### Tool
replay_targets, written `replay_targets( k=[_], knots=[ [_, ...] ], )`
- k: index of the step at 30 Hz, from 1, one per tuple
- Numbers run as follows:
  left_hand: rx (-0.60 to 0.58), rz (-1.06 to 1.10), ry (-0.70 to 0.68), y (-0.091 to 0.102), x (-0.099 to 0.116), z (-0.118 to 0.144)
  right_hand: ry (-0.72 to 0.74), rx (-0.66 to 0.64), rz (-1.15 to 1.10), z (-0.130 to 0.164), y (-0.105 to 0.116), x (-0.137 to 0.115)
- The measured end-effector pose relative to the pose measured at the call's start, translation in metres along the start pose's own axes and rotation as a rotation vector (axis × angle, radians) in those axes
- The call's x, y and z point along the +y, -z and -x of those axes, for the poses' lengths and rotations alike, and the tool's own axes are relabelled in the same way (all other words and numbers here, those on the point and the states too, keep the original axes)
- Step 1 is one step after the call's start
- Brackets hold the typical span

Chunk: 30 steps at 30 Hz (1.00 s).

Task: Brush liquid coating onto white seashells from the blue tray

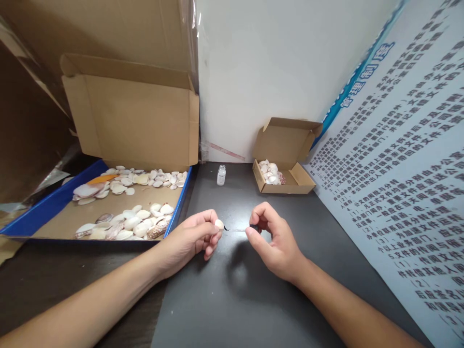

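White and small, a shell [219, 224] pinched in the left hand [195, 233] sits at the brush [236, 230] the right hand [277, 240] grips, seemingly unfinished, while tray [39, 215] and box [300, 175] hold other shells [132, 223] whose progress I cannot tell.

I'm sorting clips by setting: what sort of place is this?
Probably a makeshift work corner, perhaps in an office: there's a dark tabletop, a blue-sided box holding shells, and a large panel covered in printed Chinese text.
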State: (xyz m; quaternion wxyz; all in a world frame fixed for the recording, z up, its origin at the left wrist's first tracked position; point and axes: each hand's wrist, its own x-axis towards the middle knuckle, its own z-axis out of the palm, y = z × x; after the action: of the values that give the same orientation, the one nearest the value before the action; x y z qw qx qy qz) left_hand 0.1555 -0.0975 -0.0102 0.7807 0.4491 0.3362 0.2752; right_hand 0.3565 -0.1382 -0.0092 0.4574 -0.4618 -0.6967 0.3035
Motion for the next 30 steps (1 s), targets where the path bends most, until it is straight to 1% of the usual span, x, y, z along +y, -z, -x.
replay_targets(
  k=[4,9,15,23,27,30],
  knots=[
    [-0.001,-0.010,-0.001,0.0005,-0.0001,-0.0004,-0.007,-0.015,0.000,0.0012,-0.0002,-0.0005],
    [0.011,-0.011,0.008,0.0008,0.0000,-0.0004,0.021,-0.048,-0.015,0.0015,-0.0006,-0.0020],
    [-0.014,0.005,-0.002,0.0009,-0.0009,-0.0003,-0.012,0.017,0.057,-0.0018,-0.0008,-0.0037],
    [-0.019,0.017,-0.015,0.0000,-0.0002,-0.0002,0.005,0.012,0.035,0.0002,-0.0010,-0.0016],
    [-0.019,-0.003,-0.015,0.0000,-0.0001,-0.0002,-0.029,0.076,0.090,-0.0010,-0.0010,-0.0007],
    [-0.025,-0.026,-0.018,-0.0002,0.0003,-0.0007,-0.015,0.102,0.063,-0.0012,-0.0010,0.0003]
  ],
)
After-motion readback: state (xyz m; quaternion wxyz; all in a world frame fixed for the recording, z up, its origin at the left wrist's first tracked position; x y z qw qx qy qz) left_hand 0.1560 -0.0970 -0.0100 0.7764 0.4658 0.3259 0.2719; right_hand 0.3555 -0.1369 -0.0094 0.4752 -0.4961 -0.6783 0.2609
